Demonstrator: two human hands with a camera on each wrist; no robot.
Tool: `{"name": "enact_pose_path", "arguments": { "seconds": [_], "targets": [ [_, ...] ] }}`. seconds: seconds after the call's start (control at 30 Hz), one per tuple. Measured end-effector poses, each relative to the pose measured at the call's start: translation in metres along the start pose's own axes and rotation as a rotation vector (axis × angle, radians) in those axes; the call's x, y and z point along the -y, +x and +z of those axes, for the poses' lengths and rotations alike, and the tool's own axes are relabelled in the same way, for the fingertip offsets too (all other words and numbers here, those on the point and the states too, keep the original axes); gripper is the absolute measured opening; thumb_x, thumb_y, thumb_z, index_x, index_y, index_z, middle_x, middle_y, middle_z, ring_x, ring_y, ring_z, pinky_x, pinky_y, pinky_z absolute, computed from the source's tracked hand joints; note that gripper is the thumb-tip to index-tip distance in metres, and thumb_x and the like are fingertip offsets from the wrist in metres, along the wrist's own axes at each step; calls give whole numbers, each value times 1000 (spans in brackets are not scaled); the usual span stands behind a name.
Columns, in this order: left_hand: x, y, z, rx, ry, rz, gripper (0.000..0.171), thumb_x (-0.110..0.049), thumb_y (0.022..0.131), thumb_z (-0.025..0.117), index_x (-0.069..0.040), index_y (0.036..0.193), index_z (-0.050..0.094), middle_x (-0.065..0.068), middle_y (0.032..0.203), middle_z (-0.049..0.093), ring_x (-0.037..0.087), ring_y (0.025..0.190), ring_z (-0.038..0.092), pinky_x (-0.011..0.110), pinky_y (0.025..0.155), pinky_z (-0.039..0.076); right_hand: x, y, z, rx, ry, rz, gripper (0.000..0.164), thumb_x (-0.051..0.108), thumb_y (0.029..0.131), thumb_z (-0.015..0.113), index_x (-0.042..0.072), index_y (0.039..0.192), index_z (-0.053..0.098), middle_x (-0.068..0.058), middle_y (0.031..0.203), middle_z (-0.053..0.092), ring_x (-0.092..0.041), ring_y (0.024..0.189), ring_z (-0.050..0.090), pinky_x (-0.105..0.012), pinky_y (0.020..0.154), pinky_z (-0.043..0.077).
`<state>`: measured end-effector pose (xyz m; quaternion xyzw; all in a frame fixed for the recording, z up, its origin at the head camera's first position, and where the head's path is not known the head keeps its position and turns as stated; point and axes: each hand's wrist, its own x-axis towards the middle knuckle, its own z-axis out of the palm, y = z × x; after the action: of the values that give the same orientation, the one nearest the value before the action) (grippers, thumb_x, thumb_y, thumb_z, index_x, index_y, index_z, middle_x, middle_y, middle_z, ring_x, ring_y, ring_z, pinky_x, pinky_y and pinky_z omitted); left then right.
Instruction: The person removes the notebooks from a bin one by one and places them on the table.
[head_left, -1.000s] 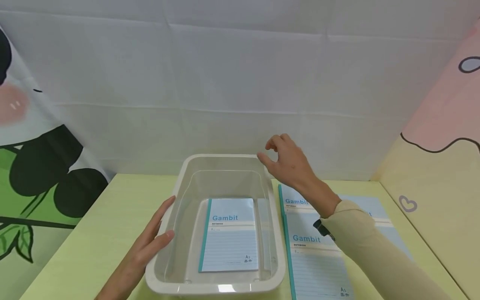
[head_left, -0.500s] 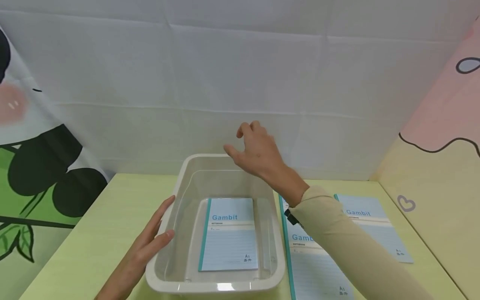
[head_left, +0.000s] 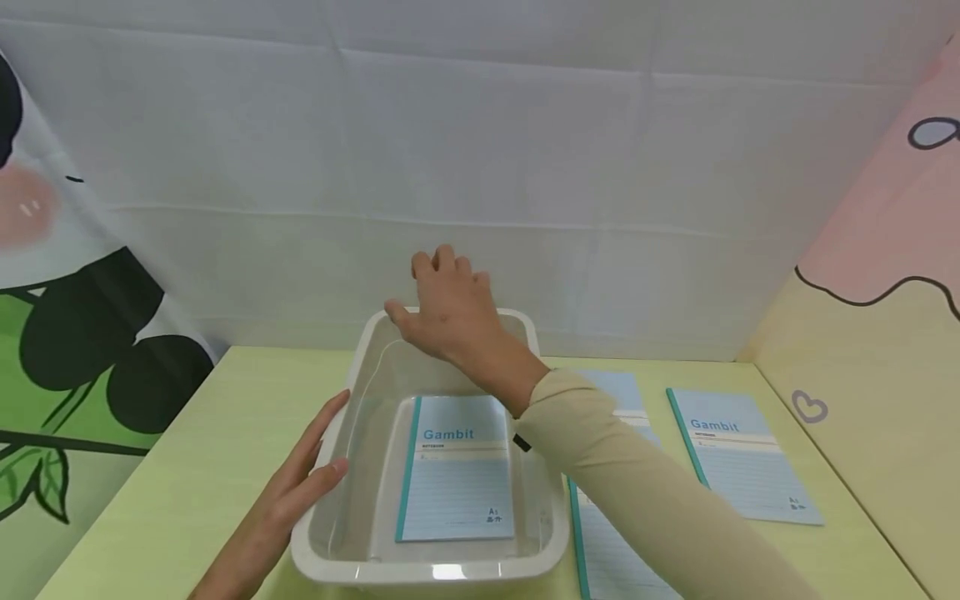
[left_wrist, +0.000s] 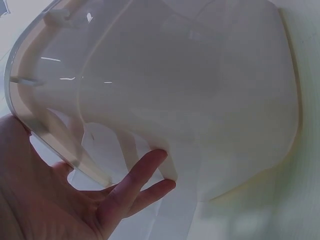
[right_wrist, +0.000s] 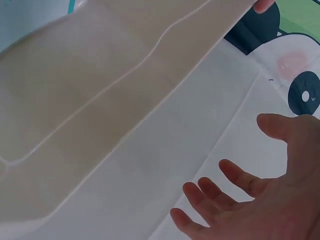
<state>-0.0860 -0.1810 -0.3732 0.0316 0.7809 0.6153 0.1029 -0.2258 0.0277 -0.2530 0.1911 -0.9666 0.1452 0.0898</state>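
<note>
A light plastic tub (head_left: 431, 573) stands on the table with one blue notebook (head_left: 456, 475) lying flat inside. My left hand (head_left: 277, 500) holds the tub's left side, thumb at the rim. In the left wrist view, its fingertips (left_wrist: 159, 155) touch the outer wall below that rim. Over the tub's far end hovers my right hand (head_left: 450, 312), its fingers spread and loosely bent around nothing. The right wrist view shows that palm (right_wrist: 270, 200) bare beside the rim. My right forearm hides part of the tub's right side.
Right of the tub lie more notebooks: a near one (head_left: 611, 533) and a far one (head_left: 622, 392), partly behind my sleeve (head_left: 645, 475), plus another notebook (head_left: 742, 458) farther right. A white cloth wall (head_left: 487, 150) rises behind the yellow table (head_left: 172, 467).
My right hand has swept left from the tub's far right corner to over its far rim, uncovering the rightmost notebook. The left hand and the tub have stayed put.
</note>
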Motion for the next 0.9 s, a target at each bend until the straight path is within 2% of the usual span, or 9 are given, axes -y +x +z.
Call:
{"name": "enact_pose_path", "arguments": {
  "seconds": [0.17,0.33,0.53,0.67,0.77,0.9],
  "targets": [
    [1,4,1,9,24,21,63,-38,109,44,-54,161,13,9,172,17,41,139,45,54,92,58,14,2,16,42,-39,48,65,53,103,53,12,152,42,-10,148,46,-30,133,49,-51,111,43],
    [2,5,4,-4,26,10,63,-38,109,44,-54,162,13,9,172,16,40,137,46,52,91,58,19,2,36,72,-60,63,64,48,103,54,9,152,41,-13,150,47,-32,136,49,-56,115,42],
    [3,6,7,-1,36,8,64,-39,108,45,-54,161,13,8,173,14,41,139,45,52,92,58,17,-1,55,96,-154,83,53,47,106,50,8,142,48,-10,130,57,-26,116,58,-47,98,53],
    [3,6,6,11,34,24,64,-36,109,44,-55,161,13,7,172,15,38,137,46,48,89,56,22,-1,65,160,-154,141,54,43,106,49,8,146,46,-9,131,60,-26,118,62,-49,99,52],
    [3,5,6,4,44,29,63,-36,109,44,-55,161,14,6,172,16,37,137,45,46,88,55,27,-1,74,219,-153,177,51,40,104,51,9,144,49,-9,127,62,-27,115,64,-50,98,53],
    [2,2,6,-2,49,37,63,-36,108,44,-55,161,15,4,171,17,37,137,43,46,88,54,33,-5,91,288,-223,184,47,41,99,58,12,136,58,-6,122,67,-25,110,67,-50,89,58]
  ]
}}
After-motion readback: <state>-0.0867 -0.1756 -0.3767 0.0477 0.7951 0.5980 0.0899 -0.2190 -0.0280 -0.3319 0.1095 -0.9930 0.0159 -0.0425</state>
